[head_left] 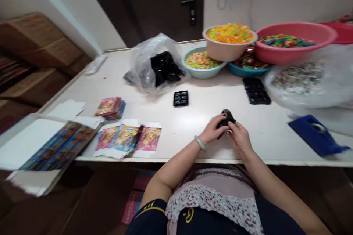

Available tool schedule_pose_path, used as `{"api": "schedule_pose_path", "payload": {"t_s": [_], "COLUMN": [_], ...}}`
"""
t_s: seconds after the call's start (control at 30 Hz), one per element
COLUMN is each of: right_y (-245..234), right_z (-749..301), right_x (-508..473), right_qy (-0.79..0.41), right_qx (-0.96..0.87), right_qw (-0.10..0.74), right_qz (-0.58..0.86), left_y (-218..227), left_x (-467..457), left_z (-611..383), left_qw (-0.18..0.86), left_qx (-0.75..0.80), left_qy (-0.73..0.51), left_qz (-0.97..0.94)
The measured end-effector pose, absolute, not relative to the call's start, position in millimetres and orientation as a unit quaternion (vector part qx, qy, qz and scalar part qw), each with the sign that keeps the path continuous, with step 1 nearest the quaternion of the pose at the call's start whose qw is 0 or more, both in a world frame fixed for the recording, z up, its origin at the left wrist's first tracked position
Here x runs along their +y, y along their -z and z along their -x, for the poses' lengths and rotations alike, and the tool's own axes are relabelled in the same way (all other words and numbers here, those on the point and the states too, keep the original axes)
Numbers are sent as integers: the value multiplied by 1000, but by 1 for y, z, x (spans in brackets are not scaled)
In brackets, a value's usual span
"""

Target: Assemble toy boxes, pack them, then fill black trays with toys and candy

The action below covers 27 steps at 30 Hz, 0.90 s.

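Just above the front part of the table, a small black plastic tray [226,114] is held between both hands, tilted on its side. My left hand [213,129] grips it from the left, a pale bangle on its wrist. The fingers of my right hand [239,135] pinch its right edge; the tray's lower part is partly hidden by the hands. Farther back lies a black tray with square compartments [181,98]. Another black tray, opened flat [257,91], rests to the right.
A clear bag [140,66] of black trays stands at the back. Basins of small colourful pieces [204,73] and a bag of whitish pieces [298,97] fill the back right. A blue tape dispenser [311,137] sits right; printed boxes [125,141] lie left.
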State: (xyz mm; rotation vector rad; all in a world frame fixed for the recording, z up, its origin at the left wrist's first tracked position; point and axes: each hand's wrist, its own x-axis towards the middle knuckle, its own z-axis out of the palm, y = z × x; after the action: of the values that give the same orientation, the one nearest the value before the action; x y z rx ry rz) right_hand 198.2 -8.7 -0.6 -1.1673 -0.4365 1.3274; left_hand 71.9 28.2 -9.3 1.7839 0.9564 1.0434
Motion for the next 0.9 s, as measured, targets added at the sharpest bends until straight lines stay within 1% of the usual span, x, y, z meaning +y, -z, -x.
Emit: {"api": "schedule_pose_path", "payload": {"t_s": [0.1,0.17,0.23,0.3,0.4,0.47,0.53,0.63,0.73,0.8,0.83,0.9], "right_y": [4,9,14,16,11,3,-6,-10,-2,7,11,16], "right_z": [-236,-276,-315,-342,-344,-327,-307,-293,-316,-351,-372,-411], "right_x": [4,13,16,9,-10,-21,-24,-20,-21,-33,-42,-60], "right_qy": [-553,-526,-528,-555,-582,-571,-539,-531,-565,-564,-550,-490], "right_qx": [-169,-140,-126,-124,-174,-264,-299,-229,-148,-150,-181,-319], "right_qw": [638,645,613,562,526,544,584,632,628,587,550,411], "right_qz": [509,536,574,601,595,555,528,516,515,561,601,700], "left_y": [1,-8,-17,-23,-24,-21,-19,-16,-14,-15,-16,-18], "left_x": [36,42,45,43,38,35,35,37,42,48,51,58], "left_z": [-81,-81,-81,-84,-104,-123,-143,-160,-157,-146,-139,-127], "left_qw": [411,414,420,423,404,395,400,413,458,494,506,514], "left_qx": [432,458,444,410,371,352,345,350,363,407,435,475], "left_qy": [-452,-444,-408,-375,-348,-329,-318,-331,-349,-370,-377,-384], "left_qz": [-664,-650,-678,-716,-760,-782,-787,-773,-732,-673,-643,-602]}}
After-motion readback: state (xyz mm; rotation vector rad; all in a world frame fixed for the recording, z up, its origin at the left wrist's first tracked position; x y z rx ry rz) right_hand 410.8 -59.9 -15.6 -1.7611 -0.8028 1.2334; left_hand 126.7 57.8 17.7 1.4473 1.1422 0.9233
